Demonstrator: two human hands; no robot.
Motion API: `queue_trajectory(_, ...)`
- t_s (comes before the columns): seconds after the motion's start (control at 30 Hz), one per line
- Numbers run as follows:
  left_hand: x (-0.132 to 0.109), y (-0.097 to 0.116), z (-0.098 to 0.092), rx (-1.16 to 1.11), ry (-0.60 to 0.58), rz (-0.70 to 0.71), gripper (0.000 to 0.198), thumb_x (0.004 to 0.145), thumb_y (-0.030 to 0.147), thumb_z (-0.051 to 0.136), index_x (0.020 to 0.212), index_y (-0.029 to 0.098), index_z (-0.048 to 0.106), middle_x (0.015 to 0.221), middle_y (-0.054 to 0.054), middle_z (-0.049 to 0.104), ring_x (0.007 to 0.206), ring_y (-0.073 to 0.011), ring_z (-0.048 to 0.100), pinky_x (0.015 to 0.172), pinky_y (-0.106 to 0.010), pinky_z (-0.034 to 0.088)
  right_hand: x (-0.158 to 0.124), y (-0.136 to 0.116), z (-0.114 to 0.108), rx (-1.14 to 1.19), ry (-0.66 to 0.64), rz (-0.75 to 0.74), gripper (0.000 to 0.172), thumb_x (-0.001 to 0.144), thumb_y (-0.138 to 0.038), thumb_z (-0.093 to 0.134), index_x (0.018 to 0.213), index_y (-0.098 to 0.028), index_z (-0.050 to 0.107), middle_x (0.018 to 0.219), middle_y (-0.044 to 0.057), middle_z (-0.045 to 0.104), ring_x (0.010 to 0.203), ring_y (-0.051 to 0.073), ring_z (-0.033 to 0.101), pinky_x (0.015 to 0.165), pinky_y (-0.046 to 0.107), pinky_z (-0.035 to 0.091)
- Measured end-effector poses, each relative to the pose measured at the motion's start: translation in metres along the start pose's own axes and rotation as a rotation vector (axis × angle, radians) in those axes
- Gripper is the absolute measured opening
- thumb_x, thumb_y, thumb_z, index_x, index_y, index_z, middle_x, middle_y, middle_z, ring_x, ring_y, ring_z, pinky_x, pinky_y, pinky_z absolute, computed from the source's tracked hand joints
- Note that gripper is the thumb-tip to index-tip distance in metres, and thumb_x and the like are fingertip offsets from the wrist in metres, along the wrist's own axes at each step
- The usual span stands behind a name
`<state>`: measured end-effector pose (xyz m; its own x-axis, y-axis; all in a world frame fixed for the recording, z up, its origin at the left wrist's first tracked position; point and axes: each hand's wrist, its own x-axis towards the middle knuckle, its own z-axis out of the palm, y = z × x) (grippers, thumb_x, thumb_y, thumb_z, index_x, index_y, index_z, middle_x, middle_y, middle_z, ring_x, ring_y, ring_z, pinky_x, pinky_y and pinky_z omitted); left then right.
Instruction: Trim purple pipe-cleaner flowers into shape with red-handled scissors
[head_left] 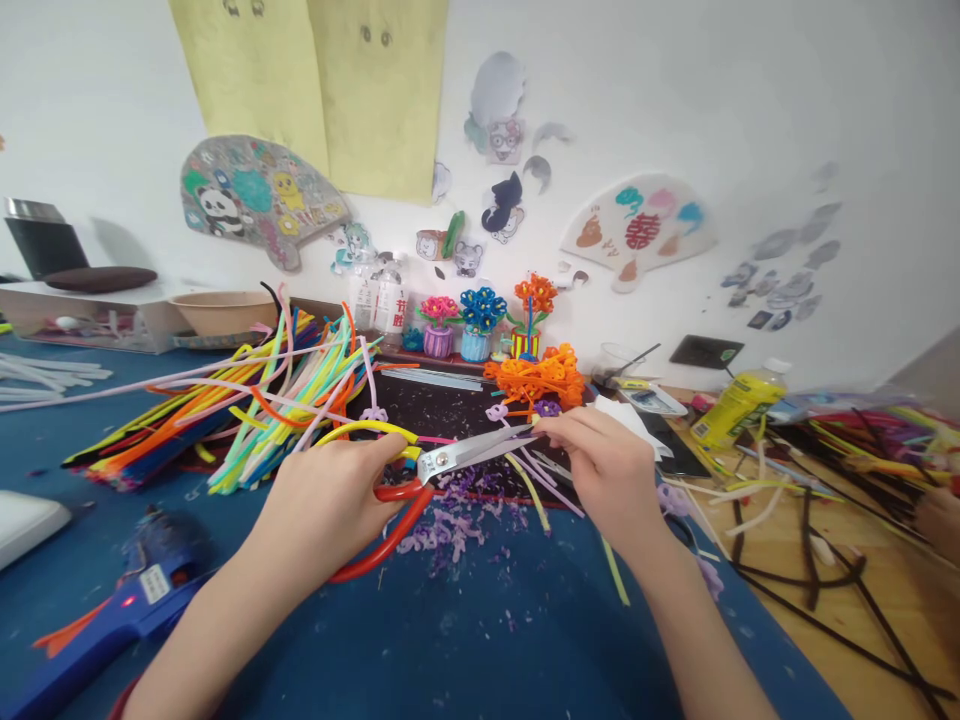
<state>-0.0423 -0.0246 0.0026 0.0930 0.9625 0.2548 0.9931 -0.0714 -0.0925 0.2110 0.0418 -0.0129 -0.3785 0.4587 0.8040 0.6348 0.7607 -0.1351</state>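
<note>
- Your forearms enter from the bottom edge, and the elbows are cut off by the frame.
- Your left hand (330, 505), at centre left, is closed around the handles of one pair of scissors (465, 455). Your fingers hide most of the yellow loop on top, and the red loop curves out below.
- The scissors lie at mid-frame with their long axis running left to right. The tips point right and slightly up, meeting your right hand (607, 470). The blades sit close together, and you cannot tell the gap between them.
- Your right hand is pinched shut on thin purple pipe cleaners (536, 470) just at the blade tips. Your fingers cover the grip, so the strands cannot be counted.
- Purple clippings (450, 525) are scattered on the blue mat (465, 640) under the blades.
- One blue glue gun (112, 620) lies at lower left, partly cut off.
- Three flower pots (480, 335) stand in a row at upper centre.
- One yellow bottle (739, 405) lies tipped over at the right.
- Another person's hand (941, 520) is barely visible at the right edge.
</note>
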Motion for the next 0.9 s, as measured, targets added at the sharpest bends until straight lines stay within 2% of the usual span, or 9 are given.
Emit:
queue_trajectory(0.27, 0.0001, -0.0024, -0.0018, -0.115, -0.031, 0.019, 0.018, 0.077, 0.039, 0.048, 0.081, 0.026, 0.059, 0.064, 0.000, 0.064, 0.053, -0.0193, 0.057, 0.049, -0.025, 0.025, 0.0036, -0.0049, -0.0044, 0.117, 0.014, 0.032, 0.035, 0.079, 0.005, 0.040, 0.079, -0.017, 0.067, 0.068, 0.000, 0.061, 0.064, 0.012, 0.056, 0.062, 0.023, 0.042)
queue_trajectory(0.53, 0.0023, -0.0005, -0.0059, -0.181, -0.078, 0.011, 0.015, 0.077, 0.035, 0.047, 0.073, 0.025, 0.057, 0.063, 0.000, 0.062, 0.058, -0.0196, 0.058, 0.051, -0.025, 0.024, 0.0039, -0.0066, -0.0050, 0.162, 0.051, 0.057, 0.033, 0.080, 0.002, 0.041, 0.078, -0.019, 0.067, 0.068, 0.000, 0.061, 0.062, 0.012, 0.057, 0.059, 0.022, 0.044)
queue_trajectory(0.7, 0.0006, -0.0006, -0.0068, -0.253, 0.005, -0.040, 0.024, 0.078, 0.045, 0.049, 0.070, 0.024, 0.055, 0.060, 0.002, 0.060, 0.054, -0.0168, 0.055, 0.050, -0.024, 0.026, 0.0043, -0.0071, -0.0046, 0.142, 0.048, 0.070, 0.031, 0.083, -0.003, 0.041, 0.080, -0.020, 0.068, 0.068, 0.001, 0.064, 0.063, 0.014, 0.059, 0.060, 0.024, 0.046)
queue_trajectory(0.8, -0.0008, -0.0011, -0.0066, -0.275, 0.059, -0.075, 0.036, 0.077, 0.059, 0.048, 0.069, 0.024, 0.053, 0.058, 0.002, 0.058, 0.055, -0.0180, 0.056, 0.049, -0.025, 0.027, 0.0045, -0.0081, -0.0047, 0.129, 0.038, 0.075, 0.028, 0.085, -0.007, 0.043, 0.082, -0.020, 0.068, 0.068, 0.002, 0.065, 0.062, 0.015, 0.059, 0.059, 0.025, 0.046)
queue_trajectory(0.9, -0.0008, -0.0019, -0.0051, -0.260, 0.067, -0.075, 0.037, 0.076, 0.060, 0.050, 0.072, 0.024, 0.055, 0.058, 0.001, 0.060, 0.057, -0.0201, 0.059, 0.049, -0.025, 0.028, 0.0046, -0.0087, -0.0048, 0.107, 0.026, 0.052, 0.025, 0.087, -0.010, 0.045, 0.084, -0.020, 0.068, 0.069, 0.003, 0.065, 0.061, 0.015, 0.057, 0.059, 0.026, 0.045)
